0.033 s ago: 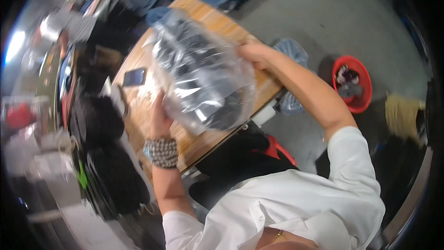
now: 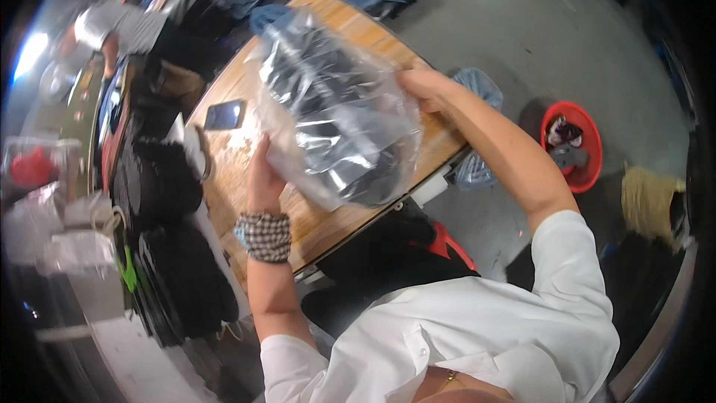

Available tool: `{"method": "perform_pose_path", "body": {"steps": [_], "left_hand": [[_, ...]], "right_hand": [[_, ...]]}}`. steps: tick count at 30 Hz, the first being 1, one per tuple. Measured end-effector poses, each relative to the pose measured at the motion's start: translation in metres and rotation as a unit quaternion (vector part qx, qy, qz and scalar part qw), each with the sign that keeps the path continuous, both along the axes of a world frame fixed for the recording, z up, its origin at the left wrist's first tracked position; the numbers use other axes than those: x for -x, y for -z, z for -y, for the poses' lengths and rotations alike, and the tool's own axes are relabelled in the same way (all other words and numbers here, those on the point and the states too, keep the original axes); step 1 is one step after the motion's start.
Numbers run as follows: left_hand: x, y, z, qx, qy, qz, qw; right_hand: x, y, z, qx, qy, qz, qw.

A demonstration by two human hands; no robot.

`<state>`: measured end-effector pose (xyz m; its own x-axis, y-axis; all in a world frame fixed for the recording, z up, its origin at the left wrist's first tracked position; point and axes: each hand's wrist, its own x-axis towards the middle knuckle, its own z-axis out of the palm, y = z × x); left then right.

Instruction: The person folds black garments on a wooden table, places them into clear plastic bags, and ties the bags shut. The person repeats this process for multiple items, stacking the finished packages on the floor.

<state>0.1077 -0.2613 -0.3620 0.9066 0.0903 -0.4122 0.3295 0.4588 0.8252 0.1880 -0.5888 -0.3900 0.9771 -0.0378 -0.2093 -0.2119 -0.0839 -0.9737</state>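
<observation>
Bag point(image 2: 335, 123), dark contents inside, over the table point(image 2: 233, 158). My right hand point(image 2: 424, 88) pinches its right edge; my left hand point(image 2: 265, 179) meets its left side, fingers partly hidden, grip I cannot tell. Opposite holds presumably steady slack plastic. Phone point(image 2: 224, 115) lies left, likely set clear.

Left hand point(image 2: 265, 177) and right hand point(image 2: 425, 88) hold opposite sides of a clear plastic bag point(image 2: 339, 123); a phone point(image 2: 224, 115) lies left of it on a wooden table point(image 2: 230, 160).
</observation>
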Motion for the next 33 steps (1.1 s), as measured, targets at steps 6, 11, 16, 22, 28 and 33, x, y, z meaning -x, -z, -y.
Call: {"method": "perform_pose_path", "body": {"steps": [6,11,16,22,28,33], "left_hand": [[-0.033,0.033,-0.026,0.098,0.09,0.094,0.987],[-0.035,0.029,-0.032,0.03,0.108,0.075,0.991],[-0.02,0.015,-0.056,-0.05,0.083,0.059,0.994],[-0.003,0.008,-0.064,-0.098,0.07,0.038,0.992],[0.003,0.003,-0.066,-0.134,0.055,0.03,0.989],[0.012,0.002,-0.073,-0.149,0.044,0.026,0.987]], "right_hand": [[0.0,-0.005,-0.036,0.032,0.023,0.046,0.998],[-0.003,0.0,-0.059,0.021,0.052,0.037,0.998],[0.024,-0.025,-0.051,0.012,0.087,0.038,0.995],[0.016,-0.017,-0.04,-0.041,0.119,0.002,0.992],[0.003,0.005,-0.049,-0.123,0.064,-0.043,0.989],[0.018,-0.01,-0.037,-0.146,0.063,-0.098,0.982]]}}
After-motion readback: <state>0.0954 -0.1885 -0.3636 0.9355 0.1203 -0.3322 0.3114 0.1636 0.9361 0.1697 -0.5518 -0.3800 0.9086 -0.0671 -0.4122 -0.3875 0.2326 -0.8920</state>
